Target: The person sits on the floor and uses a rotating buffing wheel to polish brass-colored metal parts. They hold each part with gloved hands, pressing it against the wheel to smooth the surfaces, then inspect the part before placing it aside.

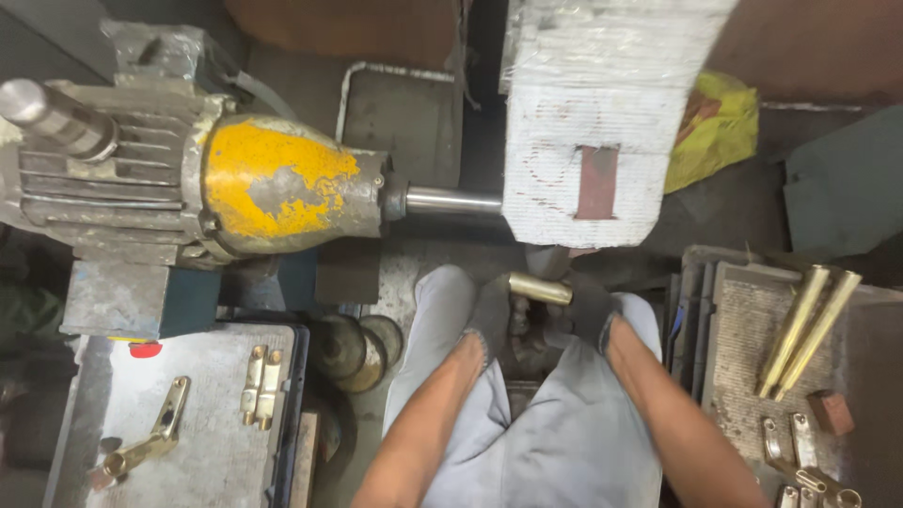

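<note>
Both gloved hands, left (489,315) and right (591,309), are gripping a smooth brass tube (540,288) under the fuzzy white wheel (588,122) at twelve o'clock.

At our left we see a grey metal tray (202,442) bearing 3 brass fittings (261,381). At our right a ribbed tray (743,357) carries 2 long brass rods (807,329), a brown block (831,411) and more brass pieces (800,461).
</note>
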